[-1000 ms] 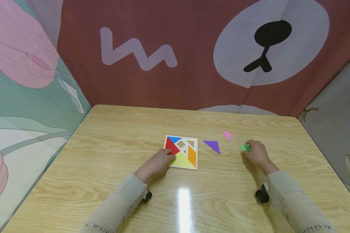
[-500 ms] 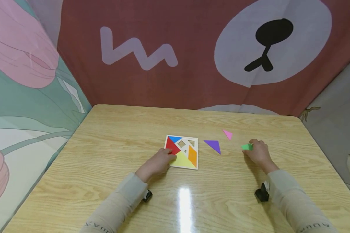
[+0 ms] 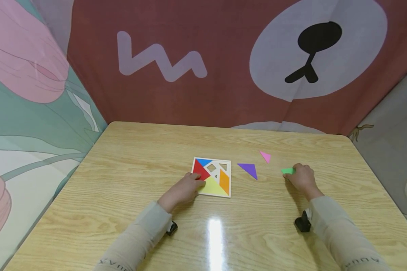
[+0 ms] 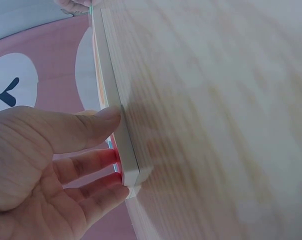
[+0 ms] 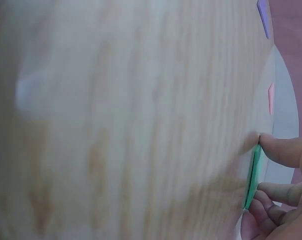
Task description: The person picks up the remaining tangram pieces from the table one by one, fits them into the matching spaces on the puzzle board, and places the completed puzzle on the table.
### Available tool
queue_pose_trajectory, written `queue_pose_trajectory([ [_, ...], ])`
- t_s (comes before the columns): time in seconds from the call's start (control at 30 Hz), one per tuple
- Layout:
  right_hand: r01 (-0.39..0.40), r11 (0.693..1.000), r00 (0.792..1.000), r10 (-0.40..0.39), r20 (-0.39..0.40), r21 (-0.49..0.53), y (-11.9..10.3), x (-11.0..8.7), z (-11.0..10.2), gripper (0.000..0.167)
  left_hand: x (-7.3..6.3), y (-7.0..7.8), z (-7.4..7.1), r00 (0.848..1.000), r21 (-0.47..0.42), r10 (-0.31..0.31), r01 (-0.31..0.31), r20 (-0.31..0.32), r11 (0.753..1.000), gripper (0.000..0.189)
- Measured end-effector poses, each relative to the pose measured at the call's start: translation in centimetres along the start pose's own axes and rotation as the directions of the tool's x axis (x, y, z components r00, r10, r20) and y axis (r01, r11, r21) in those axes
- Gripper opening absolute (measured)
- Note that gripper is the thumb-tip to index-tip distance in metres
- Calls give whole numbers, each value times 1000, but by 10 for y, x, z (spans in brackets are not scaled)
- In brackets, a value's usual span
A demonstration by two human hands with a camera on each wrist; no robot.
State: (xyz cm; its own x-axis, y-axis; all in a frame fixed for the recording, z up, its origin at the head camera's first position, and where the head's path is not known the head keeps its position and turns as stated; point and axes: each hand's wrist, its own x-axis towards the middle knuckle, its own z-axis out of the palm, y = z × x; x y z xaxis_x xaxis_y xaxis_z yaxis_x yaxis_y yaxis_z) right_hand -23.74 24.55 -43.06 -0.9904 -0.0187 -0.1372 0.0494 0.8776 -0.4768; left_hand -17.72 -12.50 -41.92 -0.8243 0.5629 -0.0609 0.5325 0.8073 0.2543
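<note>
In the head view, my left hand (image 3: pixel 184 188) grips the near left corner of a white tangram board (image 3: pixel 218 168). Its thumb lies along the board's side edge (image 4: pixel 111 80) in the left wrist view, and the fingertips reach over the red piece (image 3: pixel 199 170). Blue, yellow and orange pieces also sit in the board, beside bare cut-outs. Off to the right, my right hand (image 3: pixel 303 178) pinches a green tangram piece (image 3: pixel 288 171) between thumb and fingers. The right wrist view shows this green piece (image 5: pixel 253 175) edge-on, close over the table.
A purple triangle (image 3: pixel 248 171) lies just right of the board, with a smaller pink triangle (image 3: pixel 266 156) behind it. The wooden table (image 3: pixel 139 150) ends at a printed cloth backdrop (image 3: pixel 224 101). Camera mounts sit at both wrists.
More of the green piece shows beyond my right fingers, and that hand has shifted very slightly right. The left hand keeps its place on the board.
</note>
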Motion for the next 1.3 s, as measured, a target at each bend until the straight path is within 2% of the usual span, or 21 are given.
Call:
queue_pose_trajectory([
  [0.47,-2,999,1000,3,-14,42,2,3,4,50,1,-1,2,1000,-19,-17,18,2,1000,28],
  [0.8,-22,998,1000,21,14,63,-3,-1,0,51,1,-1,2,1000,8,4,-4,-17,1000,25],
  [1.07,34,999,999,-34,-15,6,0,-3,-6,52,2,1,1,1000,6,-7,7,-5,1000,27],
  [1.3,68,997,997,-66,-43,48,5,-3,-6,47,1,0,1,1000,13,-7,7,-7,1000,26],
])
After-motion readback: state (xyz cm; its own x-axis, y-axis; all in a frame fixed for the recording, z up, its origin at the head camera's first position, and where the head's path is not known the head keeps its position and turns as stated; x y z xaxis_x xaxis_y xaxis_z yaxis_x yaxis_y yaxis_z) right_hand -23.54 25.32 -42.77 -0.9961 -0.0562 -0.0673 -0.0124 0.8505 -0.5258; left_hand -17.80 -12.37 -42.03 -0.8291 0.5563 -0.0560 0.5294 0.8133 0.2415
